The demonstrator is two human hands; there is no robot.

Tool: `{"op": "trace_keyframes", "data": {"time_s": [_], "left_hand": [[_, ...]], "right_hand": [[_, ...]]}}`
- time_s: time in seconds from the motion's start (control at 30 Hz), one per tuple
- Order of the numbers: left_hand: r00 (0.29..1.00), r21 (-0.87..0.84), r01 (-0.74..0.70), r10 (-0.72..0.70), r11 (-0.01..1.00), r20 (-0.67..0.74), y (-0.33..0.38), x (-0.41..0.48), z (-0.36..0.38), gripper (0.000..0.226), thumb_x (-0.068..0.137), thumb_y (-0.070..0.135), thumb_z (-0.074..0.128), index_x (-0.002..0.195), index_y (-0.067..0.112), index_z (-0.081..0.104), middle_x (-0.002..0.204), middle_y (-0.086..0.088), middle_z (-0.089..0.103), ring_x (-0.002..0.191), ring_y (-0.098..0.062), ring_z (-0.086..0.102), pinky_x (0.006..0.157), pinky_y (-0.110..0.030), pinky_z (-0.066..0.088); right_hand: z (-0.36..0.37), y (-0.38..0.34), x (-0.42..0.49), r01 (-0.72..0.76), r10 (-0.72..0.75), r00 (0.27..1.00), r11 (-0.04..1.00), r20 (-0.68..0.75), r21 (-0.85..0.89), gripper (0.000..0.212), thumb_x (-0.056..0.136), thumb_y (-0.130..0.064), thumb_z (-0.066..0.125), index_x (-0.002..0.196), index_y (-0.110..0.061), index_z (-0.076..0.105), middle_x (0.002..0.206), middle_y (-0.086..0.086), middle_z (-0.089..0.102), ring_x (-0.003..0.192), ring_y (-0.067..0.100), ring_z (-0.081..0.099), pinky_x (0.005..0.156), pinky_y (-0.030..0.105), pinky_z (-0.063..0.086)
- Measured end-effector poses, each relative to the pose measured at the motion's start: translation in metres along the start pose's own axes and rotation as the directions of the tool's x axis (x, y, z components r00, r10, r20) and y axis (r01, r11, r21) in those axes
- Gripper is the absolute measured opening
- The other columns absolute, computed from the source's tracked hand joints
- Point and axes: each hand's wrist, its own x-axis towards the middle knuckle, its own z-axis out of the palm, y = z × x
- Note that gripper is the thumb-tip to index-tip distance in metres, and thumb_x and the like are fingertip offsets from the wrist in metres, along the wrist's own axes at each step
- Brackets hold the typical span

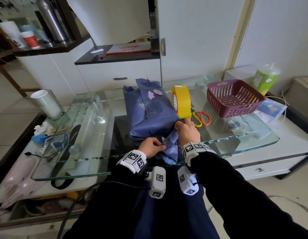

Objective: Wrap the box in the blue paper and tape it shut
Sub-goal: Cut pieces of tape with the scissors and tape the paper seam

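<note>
Paper is the thing to mind here. The blue paper (149, 107) lies round the box in the middle of the glass surface (236, 133), running from the near edge toward the far side. The box itself is hidden beneath it.

The sheet looks thin and soft. It is heavily creased and torn in several places on top, where pale lilac patches show through, so I judge it will rip again under any sharp pull. The shape beneath keeps straight sides, which suggests a stiff box that will take firm pressing. Glass is likely slick, so the parcel may slide unless one hand pins it.

At the near end a loose flap hangs toward the person. The left hand (152, 146) pinches this flap between thumb and fingertips, close to the fold. The right hand (186, 131) rests on the near right corner of the parcel with its fingers bent. Whether it pinches the paper there or only holds it down, I cannot tell.

The best hold is probably close to the crease and not at the ragged edge, with the flap drawn flat over the box end and smoothed with a spread palm.

The yellow tape roll (181, 100) stands on edge just beside the parcel's right side, within reach of the right hand. Scissors (201, 119) lie just right of it, with a purple basket (234, 99) farther right.
</note>
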Motion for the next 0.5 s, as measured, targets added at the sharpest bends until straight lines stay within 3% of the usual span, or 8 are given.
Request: {"op": "trace_keyframes", "data": {"time_s": [0.17, 0.33, 0.5], "left_hand": [[0.998, -0.019, 0.0, 0.001, 1.0, 0.055, -0.003, -0.005, -0.006, 0.027, 0.085, 0.018, 0.067, 0.063, 0.02, 0.052, 0.063, 0.005, 0.053, 0.06, -0.006, 0.049, 0.058, -0.019, 0.04], [0.998, 0.004, -0.002, 0.002, 1.0, 0.064, -0.015, -0.014, -0.011, 0.015, 0.085, 0.021, 0.067, 0.077, 0.013, 0.058, 0.065, 0.008, 0.054, 0.061, -0.002, 0.048, 0.059, -0.015, 0.038], [0.997, -0.008, 0.008, -0.008, 1.0, 0.079, -0.02, -0.019, -0.006, 0.017, 0.086, 0.021, 0.066, 0.073, 0.015, 0.057, 0.068, 0.004, 0.056, 0.065, -0.007, 0.051, 0.061, -0.015, 0.04]], "right_hand": [[0.005, -0.002, -0.004, 0.067, -0.067, 0.998, 0.991, 0.01, -0.114, 0.021, 0.094, -0.008, 0.041, 0.114, -0.01, 0.049, 0.119, 0.012, 0.043, 0.113, 0.031, 0.044, 0.081, 0.039, 0.043], [0.009, -0.009, -0.008, 0.101, -0.104, 0.994, 0.992, -0.032, -0.075, 0.021, 0.095, -0.01, 0.038, 0.114, -0.011, 0.046, 0.116, 0.011, 0.048, 0.11, 0.032, 0.047, 0.078, 0.039, 0.041], [0.014, -0.011, -0.013, 0.076, -0.084, 0.995, 0.99, -0.061, -0.123, 0.022, 0.094, -0.007, 0.037, 0.112, -0.01, 0.048, 0.115, 0.009, 0.053, 0.11, 0.031, 0.049, 0.082, 0.038, 0.042]]}}
